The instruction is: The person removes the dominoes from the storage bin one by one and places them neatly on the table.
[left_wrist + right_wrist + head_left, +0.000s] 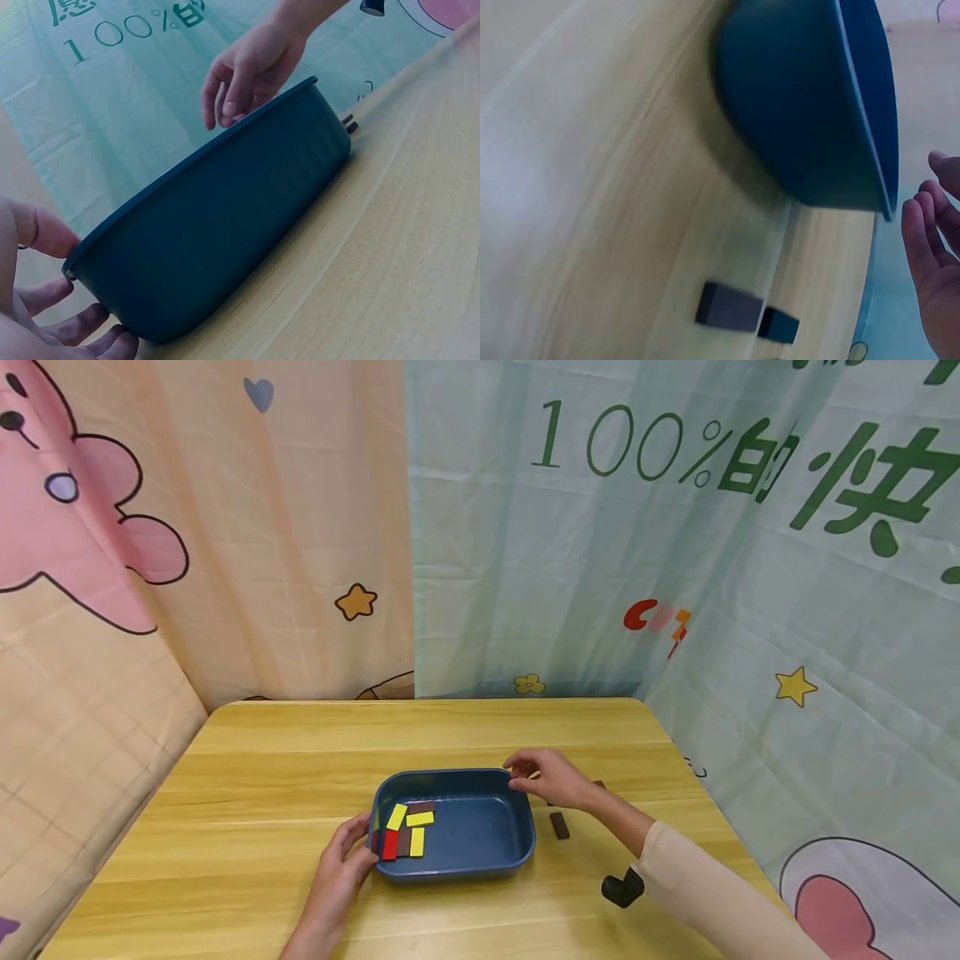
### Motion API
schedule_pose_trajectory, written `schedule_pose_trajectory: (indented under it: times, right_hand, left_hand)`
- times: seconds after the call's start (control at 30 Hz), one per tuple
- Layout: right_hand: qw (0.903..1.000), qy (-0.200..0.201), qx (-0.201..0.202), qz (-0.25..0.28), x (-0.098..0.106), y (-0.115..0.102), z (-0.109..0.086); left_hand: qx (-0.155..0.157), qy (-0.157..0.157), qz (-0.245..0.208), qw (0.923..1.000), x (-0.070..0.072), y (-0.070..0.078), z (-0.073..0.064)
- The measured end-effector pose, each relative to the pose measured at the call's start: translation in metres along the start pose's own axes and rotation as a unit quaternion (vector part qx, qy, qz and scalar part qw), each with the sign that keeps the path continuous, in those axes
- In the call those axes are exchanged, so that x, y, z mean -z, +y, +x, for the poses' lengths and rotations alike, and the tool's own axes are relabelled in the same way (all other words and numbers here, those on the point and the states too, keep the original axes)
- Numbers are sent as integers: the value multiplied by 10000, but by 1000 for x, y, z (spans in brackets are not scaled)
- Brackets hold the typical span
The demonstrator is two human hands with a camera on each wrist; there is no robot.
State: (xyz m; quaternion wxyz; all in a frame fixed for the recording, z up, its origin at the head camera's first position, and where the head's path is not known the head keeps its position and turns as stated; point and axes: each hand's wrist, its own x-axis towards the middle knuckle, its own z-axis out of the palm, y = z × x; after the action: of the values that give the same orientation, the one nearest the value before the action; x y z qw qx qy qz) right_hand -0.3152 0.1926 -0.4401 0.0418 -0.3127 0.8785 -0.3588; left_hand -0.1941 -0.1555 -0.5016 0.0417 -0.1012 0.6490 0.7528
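A dark blue plastic basin [480, 870] stands on the table. At its left end my left hand [339, 868] holds the rim, the thumb on top and the fingers against the outer wall. Inside, on the left part of the floor, lie several small flat rectangular blocks: yellow [417, 842], red [389, 845] and dark brown [403, 841]. My right hand [553, 778] hovers over the basin's far right corner, fingers loosely bent. No block shows between its thumb and fingers in the right wrist view, where part of the hand is cut off.
Right of the basin a dark brown block [559, 825] lies on the wooden table [247, 877], with another brown block [598, 783] partly hidden behind the right forearm. A small black device [622, 888] sits at the right sleeve. Printed curtains [480, 568] close off the table's back and sides.
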Motion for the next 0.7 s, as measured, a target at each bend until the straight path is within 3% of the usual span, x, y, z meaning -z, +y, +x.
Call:
schedule_pose_trajectory:
  times: [0.3, 0.7]
  right_hand:
    - [9981, -487, 269, -254, -13, -18, 29]
    - [9935, -1026, 446, -183, -25, -30, 61]
  left_hand:
    - [21, 21, 14, 10000, 0, 2, -2]
    - [-10, 84, -2, 10000, 0, 0, 2]
